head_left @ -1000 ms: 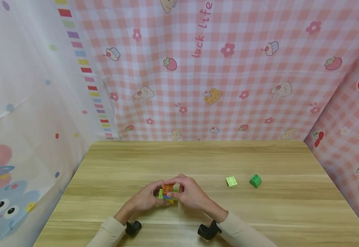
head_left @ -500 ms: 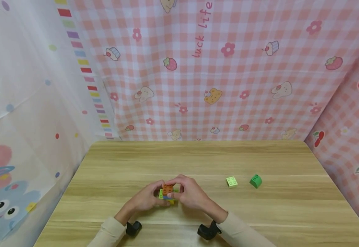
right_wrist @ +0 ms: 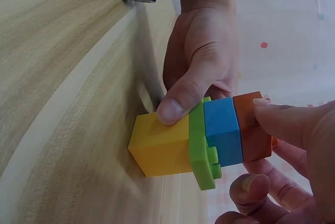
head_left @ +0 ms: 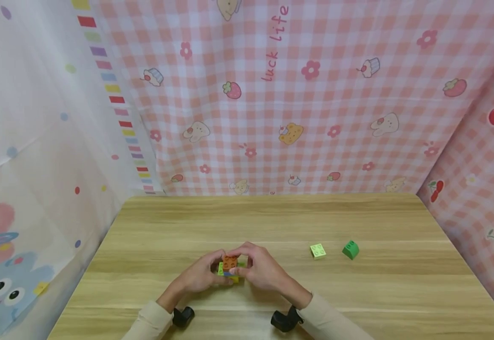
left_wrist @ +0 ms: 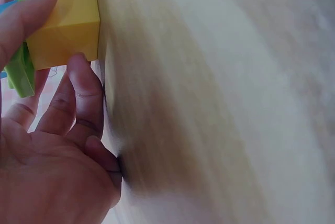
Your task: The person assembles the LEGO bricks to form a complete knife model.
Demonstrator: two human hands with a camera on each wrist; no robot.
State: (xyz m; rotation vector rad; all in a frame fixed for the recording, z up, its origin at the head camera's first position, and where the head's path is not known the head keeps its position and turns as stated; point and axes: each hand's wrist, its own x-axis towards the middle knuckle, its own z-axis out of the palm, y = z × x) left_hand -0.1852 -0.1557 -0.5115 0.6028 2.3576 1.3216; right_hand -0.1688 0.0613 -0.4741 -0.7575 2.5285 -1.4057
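Note:
A small stack of toy building bricks stands between the two hands. In the right wrist view, a yellow block is at its base, then a light green plate with studs sticking out past the side, a blue brick and an orange-brown brick on top. The left hand grips the yellow block, thumb on one face and fingers around the other side. With thumb and fingers, the right hand pinches the orange-brown brick at the top.
To the right on the wooden table lie a pale green square brick and a darker green brick with a curved side. Black devices sit at both wrists. A pink checked cloth hangs behind the table.
Both hands and the stack stay in nearly the same place, with the same holds. The head view has shifted slightly.

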